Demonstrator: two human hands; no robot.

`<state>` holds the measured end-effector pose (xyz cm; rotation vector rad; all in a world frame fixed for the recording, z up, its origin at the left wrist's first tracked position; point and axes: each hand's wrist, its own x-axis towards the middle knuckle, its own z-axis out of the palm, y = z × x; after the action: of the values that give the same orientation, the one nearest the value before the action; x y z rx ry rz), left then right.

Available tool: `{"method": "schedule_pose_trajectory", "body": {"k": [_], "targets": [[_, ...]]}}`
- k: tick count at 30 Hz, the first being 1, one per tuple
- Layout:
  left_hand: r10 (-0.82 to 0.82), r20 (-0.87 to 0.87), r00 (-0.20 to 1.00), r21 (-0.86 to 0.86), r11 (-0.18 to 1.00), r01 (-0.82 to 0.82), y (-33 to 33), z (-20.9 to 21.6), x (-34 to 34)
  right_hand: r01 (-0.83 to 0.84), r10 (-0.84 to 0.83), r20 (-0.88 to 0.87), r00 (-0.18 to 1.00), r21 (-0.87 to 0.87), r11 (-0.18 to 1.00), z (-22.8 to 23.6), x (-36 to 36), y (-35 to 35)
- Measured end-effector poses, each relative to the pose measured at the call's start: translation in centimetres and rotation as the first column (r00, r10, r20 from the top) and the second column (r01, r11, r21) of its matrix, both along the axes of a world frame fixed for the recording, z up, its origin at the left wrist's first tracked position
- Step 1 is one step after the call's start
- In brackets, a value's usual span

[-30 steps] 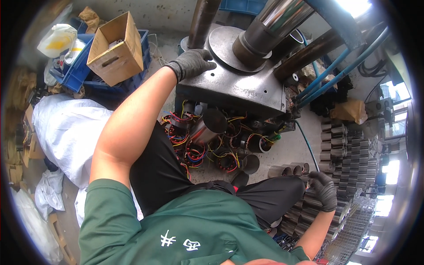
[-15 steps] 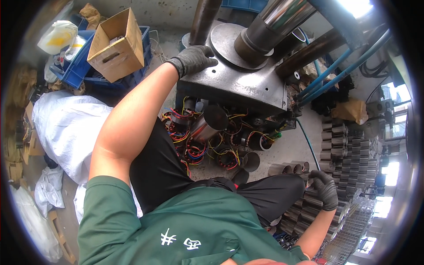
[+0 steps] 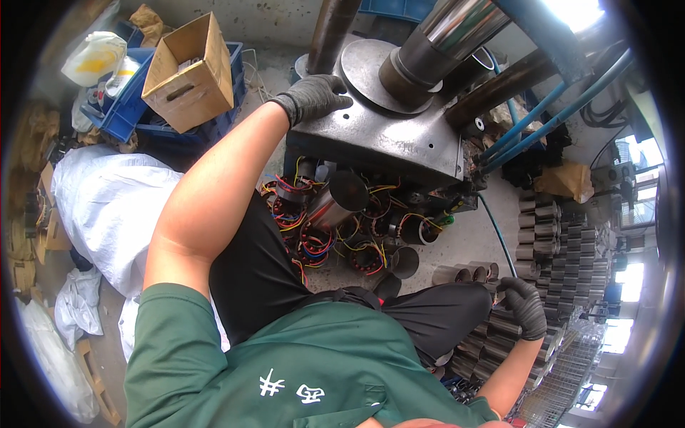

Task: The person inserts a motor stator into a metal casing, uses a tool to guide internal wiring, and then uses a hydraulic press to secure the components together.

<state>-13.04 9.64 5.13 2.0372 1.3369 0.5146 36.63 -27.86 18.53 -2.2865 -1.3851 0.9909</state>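
Observation:
In a dark grey glove, my left hand (image 3: 314,98) rests on the near left corner of the heavy steel press bed (image 3: 399,139), fingers apart and holding nothing. Beside its fingertips lies a round steel plate (image 3: 364,71), where a dark collar (image 3: 410,78) sits beneath a shiny press ram (image 3: 457,28). My right hand (image 3: 524,307), gloved too, hovers by my right knee next to stacked metal cylinders (image 3: 571,264). Its fingers are loosely bent, with a gap to the thumb and nothing visible between them.
Below the bed stand wire-wound motor stators (image 3: 367,257) with coloured leads and an upright metal sleeve (image 3: 346,191). A cardboard box (image 3: 187,82) sits on blue crates (image 3: 132,107) at far left, near a white sack (image 3: 114,200). Blue hoses (image 3: 531,128) run at right.

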Motion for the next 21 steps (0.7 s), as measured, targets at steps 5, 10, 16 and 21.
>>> {"method": "schedule_pose_trajectory", "body": {"k": [5, 10, 16, 21], "targets": [[-0.002, -0.022, 1.000, 0.006, 1.000, 0.002, -0.2, 0.3, 0.2, -0.056, 0.056, 0.000, 0.998, -0.027, 0.998, -0.6, 0.5, -0.6], [0.001, -0.006, 1.000, 0.012, 1.000, -0.001, 0.2, -0.3, -0.1, 0.068, -0.064, -0.063, 0.996, 0.074, 0.995, -0.4, 0.3, -0.2], [0.008, 0.004, 1.000, 0.013, 1.000, -0.008, 0.0, 0.0, 0.1, 0.069, -0.063, -0.082, 0.995, 0.071, 0.995, -0.2, 0.9, -0.3], [0.008, 0.023, 1.000, -0.011, 1.000, -0.007, 0.0, 0.0, 0.1, -0.112, 0.112, 0.038, 0.993, -0.010, 0.994, -0.6, 1.6, -0.6]]}}
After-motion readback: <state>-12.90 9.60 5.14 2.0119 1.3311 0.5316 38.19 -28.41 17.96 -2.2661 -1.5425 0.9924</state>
